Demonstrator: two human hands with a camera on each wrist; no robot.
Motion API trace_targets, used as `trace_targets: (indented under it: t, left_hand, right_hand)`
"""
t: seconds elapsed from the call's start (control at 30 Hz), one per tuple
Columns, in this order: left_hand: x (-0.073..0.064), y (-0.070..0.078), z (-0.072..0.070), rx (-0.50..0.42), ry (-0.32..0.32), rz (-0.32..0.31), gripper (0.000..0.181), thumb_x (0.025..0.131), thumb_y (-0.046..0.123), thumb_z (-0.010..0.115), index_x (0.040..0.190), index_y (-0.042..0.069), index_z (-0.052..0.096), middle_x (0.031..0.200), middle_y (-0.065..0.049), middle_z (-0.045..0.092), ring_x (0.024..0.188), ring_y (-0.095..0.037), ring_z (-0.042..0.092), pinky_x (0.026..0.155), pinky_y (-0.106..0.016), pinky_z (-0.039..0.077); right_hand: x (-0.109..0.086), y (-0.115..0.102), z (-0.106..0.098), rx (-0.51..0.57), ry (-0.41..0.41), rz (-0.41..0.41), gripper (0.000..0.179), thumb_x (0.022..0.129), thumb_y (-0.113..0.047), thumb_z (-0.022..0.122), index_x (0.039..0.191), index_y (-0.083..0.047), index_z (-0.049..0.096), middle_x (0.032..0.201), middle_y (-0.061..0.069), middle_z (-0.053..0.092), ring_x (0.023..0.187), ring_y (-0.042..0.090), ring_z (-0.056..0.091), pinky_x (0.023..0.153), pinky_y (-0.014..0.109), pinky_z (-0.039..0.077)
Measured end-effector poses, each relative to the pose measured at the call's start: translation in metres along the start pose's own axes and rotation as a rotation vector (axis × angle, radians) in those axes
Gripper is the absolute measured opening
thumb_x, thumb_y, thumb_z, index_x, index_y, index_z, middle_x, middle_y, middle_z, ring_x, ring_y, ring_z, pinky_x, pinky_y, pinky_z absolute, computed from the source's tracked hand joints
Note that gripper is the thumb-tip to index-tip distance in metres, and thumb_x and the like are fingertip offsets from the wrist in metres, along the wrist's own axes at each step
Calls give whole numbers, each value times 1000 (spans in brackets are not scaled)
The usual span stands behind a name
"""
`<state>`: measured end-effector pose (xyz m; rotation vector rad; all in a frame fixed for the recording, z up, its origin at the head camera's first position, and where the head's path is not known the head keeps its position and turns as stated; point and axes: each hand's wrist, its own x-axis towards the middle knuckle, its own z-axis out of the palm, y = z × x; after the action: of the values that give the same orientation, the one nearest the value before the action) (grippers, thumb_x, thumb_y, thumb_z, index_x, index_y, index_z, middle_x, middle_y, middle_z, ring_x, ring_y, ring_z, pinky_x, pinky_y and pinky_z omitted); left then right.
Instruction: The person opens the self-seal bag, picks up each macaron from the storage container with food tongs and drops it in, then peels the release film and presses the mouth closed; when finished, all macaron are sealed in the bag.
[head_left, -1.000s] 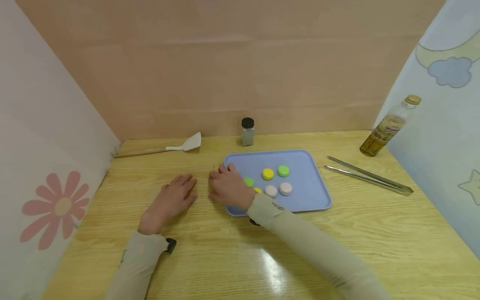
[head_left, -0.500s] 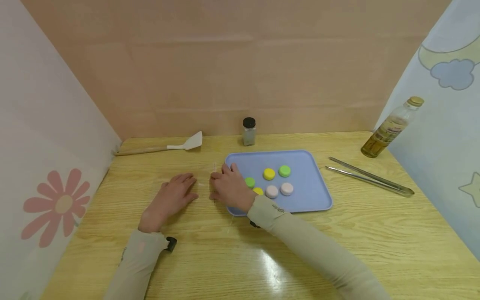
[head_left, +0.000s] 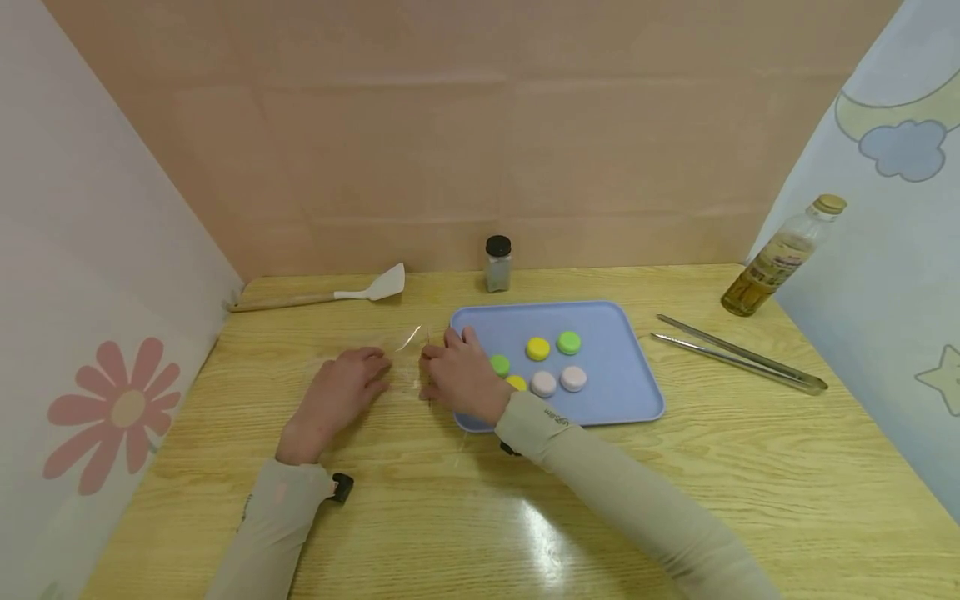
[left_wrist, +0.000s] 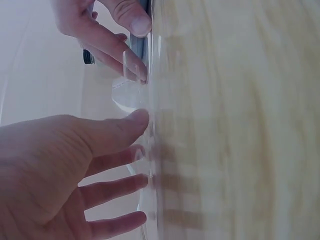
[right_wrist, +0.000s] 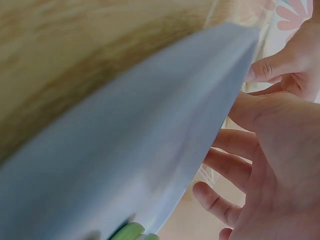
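Observation:
A clear plastic sheet or bag (head_left: pixel 409 338) lies on the table between the two hands, mostly showing by its glints. My left hand (head_left: pixel 337 402) rests its fingertips on it; in the left wrist view, the thumb and fingers (left_wrist: pixel 115 192) are fairly straight and spread. My right hand (head_left: pixel 461 372) reaches across the left end of the blue tray (head_left: pixel 630 383), its fingertips touching the plastic's right side near the rim. On the tray lie several macarons: yellow (head_left: pixel 537 348), green (head_left: pixel 568 342) and pale pink (head_left: pixel 573 378). The right forearm and hand partly cover those at left.
A white spatula (head_left: pixel 386 283) with a wooden handle lies at the back left. Behind the tray stands a black-capped jar (head_left: pixel 498 265). Metal tongs (head_left: pixel 738 354) lie to the right, with an oil bottle (head_left: pixel 772 260) beyond them. Walls border the table.
The left fingertips have drawn slightly back to the left. A bright glint and creases now show on the plastic between the hands. The right hand and tray keep their places.

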<state>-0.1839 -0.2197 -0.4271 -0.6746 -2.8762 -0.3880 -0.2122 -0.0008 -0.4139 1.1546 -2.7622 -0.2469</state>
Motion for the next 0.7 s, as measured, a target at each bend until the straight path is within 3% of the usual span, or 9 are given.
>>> trace_targets:
  t: [0.23, 0.7]
  left_hand:
    - [1, 0, -1, -87, 63, -71, 9, 94, 9, 73, 100, 6, 79, 110, -12, 71, 101, -34, 68, 82, -51, 56]
    - [1, 4, -9, -145, 133, -214, 13, 97, 7, 70, 106, 2, 76, 106, -15, 73, 94, -33, 69, 76, -50, 57]
  right_hand:
    - [-1, 0, 0, -3, 15, -3, 34, 94, -58, 64, 102, -27, 75, 109, -12, 64, 87, 20, 40, 75, 36, 17]
    - [-1, 1, -2, -2, 33, -7, 34, 93, -57, 66, 105, -27, 76, 110, -11, 65, 86, 20, 39, 75, 37, 20]
